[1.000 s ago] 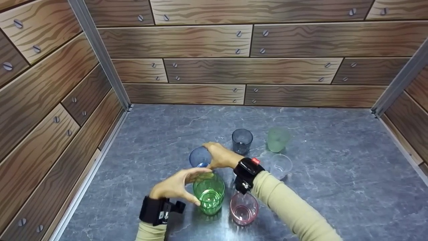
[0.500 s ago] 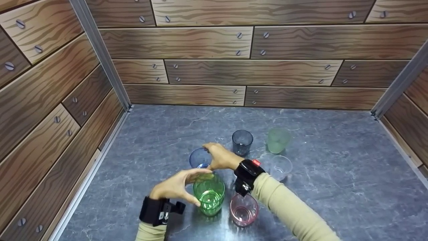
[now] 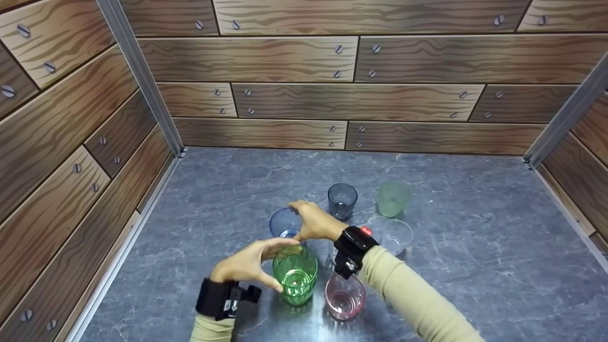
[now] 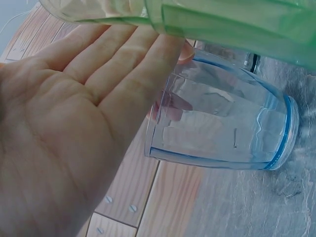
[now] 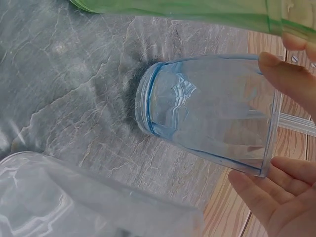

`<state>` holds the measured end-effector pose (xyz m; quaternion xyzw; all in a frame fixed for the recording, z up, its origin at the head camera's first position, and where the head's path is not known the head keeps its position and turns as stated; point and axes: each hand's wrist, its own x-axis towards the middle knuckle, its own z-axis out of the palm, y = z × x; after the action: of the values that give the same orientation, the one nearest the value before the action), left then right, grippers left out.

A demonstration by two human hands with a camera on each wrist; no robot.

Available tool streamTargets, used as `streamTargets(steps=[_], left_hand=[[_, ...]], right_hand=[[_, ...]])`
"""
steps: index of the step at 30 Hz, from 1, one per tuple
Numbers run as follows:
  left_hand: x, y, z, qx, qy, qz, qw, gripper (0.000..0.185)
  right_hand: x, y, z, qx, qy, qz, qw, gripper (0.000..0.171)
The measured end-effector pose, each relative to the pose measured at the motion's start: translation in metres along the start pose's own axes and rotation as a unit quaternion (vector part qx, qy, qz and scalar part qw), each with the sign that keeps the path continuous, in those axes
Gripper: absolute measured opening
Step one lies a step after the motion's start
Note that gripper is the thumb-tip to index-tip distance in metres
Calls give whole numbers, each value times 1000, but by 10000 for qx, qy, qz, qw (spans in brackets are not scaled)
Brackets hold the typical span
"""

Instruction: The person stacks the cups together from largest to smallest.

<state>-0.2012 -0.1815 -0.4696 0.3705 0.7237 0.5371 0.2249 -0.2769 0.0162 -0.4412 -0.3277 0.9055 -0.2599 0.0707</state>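
Note:
My left hand (image 3: pixel 286 265) grips a clear green cup (image 3: pixel 299 280) from its left side, thumb in front and fingers over the rim. Just behind it stands a pale blue cup (image 3: pixel 281 222), upright on the grey stone-look table (image 3: pixel 475 266). My right hand (image 3: pixel 293 219) pinches its rim from the right. In the left wrist view my palm (image 4: pixel 59 128) lies along the green cup (image 4: pixel 237 24), with the blue cup (image 4: pixel 222 123) beyond. The right wrist view shows my fingertips (image 5: pixel 276 66) on the blue cup's (image 5: pixel 207 108) rim.
A pink cup (image 3: pixel 344 297) stands under my right forearm. A dark grey cup (image 3: pixel 342 199), a frosted green cup (image 3: pixel 393 197) and a clear cup (image 3: pixel 396 235) stand behind and to the right. Wood-pattern walls (image 3: pixel 332 95) close in the back and both sides.

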Motion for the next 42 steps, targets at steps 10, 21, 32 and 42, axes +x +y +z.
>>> streamTargets(steps=[10,21,32,42], left_hand=[[-1,0,-1,78,-31,-24,10000,87],[-1,1,0,154,58,48,9999,85],[3,2,3,315,267,-161,9990,87],[4,2,4,270,424,-321,9982,87]], right_hand=[[-6,-2,-4,240,400,229,9986,95],[-17,-5,-17,604,1137,262,9913,95],[-30,-5,-34,1139,1668,437,9784,97],[-39,-4,-38,1532,1861,217,9703,94]])
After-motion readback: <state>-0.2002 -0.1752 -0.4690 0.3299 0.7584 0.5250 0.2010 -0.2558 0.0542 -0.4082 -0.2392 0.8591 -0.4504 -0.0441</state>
